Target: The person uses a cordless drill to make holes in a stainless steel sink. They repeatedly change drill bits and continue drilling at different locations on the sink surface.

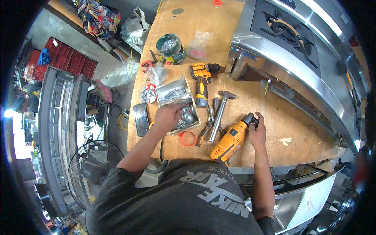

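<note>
My left hand (168, 117) reaches into a metal box (198, 117) of loose hardware. Its fingers curl down among small metal parts (188, 114); their tips, and anything pinched there, are hidden. At the front of the wooden table lies a corded-style yellow power drill (231, 141), its black front end pointing away to the right. My right hand (257, 131) is closed around that front end. Between the two hands are a hammer (222, 117) and pliers (205, 133) with orange-and-black handles. A yellow cordless drill (201, 80) rests behind them.
A stainless steel stove (250, 41) takes up the table's right side. Left of the box are a round tub of small parts (148, 94) and a black tray (140, 119). A dark green bucket (170, 47) stands behind. A caged fan (94, 168) is on the left.
</note>
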The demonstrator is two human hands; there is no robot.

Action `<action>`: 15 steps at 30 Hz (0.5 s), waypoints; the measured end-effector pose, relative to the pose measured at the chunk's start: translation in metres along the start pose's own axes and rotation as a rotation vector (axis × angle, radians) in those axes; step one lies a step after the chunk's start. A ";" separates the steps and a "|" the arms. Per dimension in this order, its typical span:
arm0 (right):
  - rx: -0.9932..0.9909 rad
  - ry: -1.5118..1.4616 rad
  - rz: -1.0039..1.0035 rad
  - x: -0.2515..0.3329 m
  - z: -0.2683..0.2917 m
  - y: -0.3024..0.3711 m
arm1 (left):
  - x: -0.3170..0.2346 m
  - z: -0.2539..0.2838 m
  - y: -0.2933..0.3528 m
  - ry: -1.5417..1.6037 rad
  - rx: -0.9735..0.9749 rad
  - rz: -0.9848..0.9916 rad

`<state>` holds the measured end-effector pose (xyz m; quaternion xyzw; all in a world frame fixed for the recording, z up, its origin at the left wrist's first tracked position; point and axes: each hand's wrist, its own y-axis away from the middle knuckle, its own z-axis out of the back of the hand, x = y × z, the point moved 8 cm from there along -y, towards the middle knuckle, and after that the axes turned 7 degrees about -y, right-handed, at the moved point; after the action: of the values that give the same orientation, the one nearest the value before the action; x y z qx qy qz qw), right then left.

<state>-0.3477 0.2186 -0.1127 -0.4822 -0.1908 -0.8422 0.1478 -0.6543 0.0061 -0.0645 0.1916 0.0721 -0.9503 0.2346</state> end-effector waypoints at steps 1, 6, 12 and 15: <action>0.008 0.026 -0.010 0.000 0.000 -0.001 | -0.013 0.020 0.001 0.034 0.059 0.076; 0.008 -0.017 -0.009 -0.005 -0.001 -0.003 | -0.012 0.032 0.012 0.329 0.091 0.210; 0.013 -0.003 0.008 -0.008 -0.001 -0.004 | -0.024 0.043 0.015 0.337 0.115 0.226; 0.000 -0.009 0.047 -0.002 -0.001 -0.003 | -0.018 0.040 0.016 0.399 0.083 0.187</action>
<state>-0.3487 0.2211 -0.1150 -0.4903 -0.1802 -0.8362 0.1668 -0.6456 -0.0092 -0.0212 0.3912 0.0598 -0.8697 0.2949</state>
